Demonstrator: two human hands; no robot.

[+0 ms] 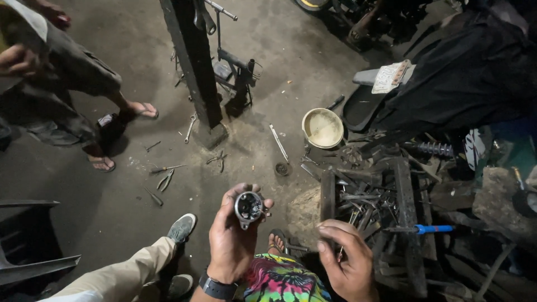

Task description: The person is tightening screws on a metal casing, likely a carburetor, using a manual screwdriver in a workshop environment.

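One round metal part (249, 208) sits clasped in the left grip (234, 240), fingers curled round it.

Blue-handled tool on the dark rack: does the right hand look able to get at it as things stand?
Probably yes. The blue-handled tool lies uncovered on top of the cluttered tool rack, just right of the right hand. That hand already pinches a small thin tool, which may hamper a grip.

A round cream bowl (323, 128) sits on the grey concrete floor (112, 207), near a dark upright post (193, 61). Pliers (165, 180) and a screwdriver (166, 168) lie loose on the floor nearby. At right, a heap of dark metal tools (375, 196) holds a blue-handled tool (432, 229). Another person's sandalled foot (141, 109) stands at upper left, and a grey sneaker (182, 227) rests lower down.
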